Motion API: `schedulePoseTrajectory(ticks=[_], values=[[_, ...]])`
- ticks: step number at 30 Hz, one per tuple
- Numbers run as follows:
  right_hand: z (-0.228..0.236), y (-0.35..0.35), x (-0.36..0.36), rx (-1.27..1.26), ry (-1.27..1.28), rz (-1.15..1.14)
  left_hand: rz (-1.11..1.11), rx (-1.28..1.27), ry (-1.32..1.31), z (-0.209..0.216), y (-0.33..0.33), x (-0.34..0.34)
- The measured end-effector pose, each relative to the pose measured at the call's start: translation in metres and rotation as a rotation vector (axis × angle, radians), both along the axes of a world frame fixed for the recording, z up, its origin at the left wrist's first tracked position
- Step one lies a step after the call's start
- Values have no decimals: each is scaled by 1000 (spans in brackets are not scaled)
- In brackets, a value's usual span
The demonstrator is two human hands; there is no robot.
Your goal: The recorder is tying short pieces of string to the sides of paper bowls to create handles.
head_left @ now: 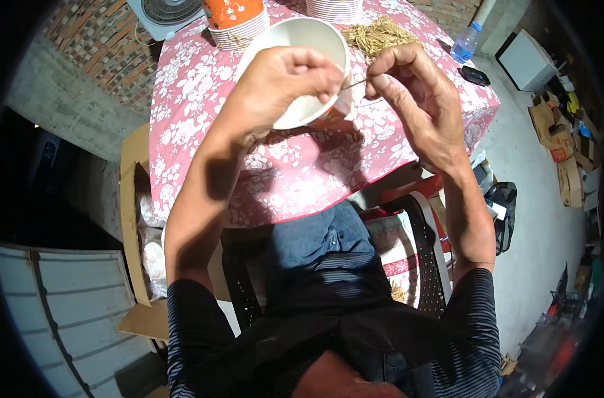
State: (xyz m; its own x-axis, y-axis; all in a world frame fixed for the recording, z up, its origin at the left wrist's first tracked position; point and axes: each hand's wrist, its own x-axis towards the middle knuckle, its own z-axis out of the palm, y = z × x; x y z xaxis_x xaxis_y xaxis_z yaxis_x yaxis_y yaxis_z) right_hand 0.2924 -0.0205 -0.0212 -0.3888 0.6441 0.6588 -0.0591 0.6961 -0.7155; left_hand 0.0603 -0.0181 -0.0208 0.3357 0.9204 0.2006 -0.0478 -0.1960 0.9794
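While, in the head view, a thin strand [356, 84] at one o'clock is clamped by the fingers of the right hand [427, 109], its other end is hidden at the curled fingers of the left hand [285, 79], whose grip cannot be told, over a white tub [301, 30] seen at twelve o'clock on the flowered desk [189, 132].

1. A white-flowered pink cloth [182, 136] covered the table [395, 136].
2. Toward the far side stood an orange-and-white stack of tubs [235, 16] and, farther right, a white stack [334, 10].
3. Beside that lay tangled tan string [381, 34].
4. An open white tub [295, 33] sat nearer, partly hidden.
5. A blue-capped bottle [466, 45] and a small black object [475, 75] were by the right edge.
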Motion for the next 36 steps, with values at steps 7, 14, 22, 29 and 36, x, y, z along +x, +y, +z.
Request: schedulePoseTrajectory(ticks=[7, 14, 22, 29, 36], values=[[8, 4, -7, 127, -216, -18, 2, -20, -288, 10, 1, -13], [18, 8, -15, 46, -108, 136, -22, -9, -243, 17, 0, -7], [38, 7, -5, -137, -169, 225, 87, 50, -107, 14, 8, -2], [48, 38, 3, -85, -209, 238, -130, 36, -30, 21, 2, 5], [32, 39, 11, 132, -299, 76, -56, -23, -17, 25, 2, 6]])
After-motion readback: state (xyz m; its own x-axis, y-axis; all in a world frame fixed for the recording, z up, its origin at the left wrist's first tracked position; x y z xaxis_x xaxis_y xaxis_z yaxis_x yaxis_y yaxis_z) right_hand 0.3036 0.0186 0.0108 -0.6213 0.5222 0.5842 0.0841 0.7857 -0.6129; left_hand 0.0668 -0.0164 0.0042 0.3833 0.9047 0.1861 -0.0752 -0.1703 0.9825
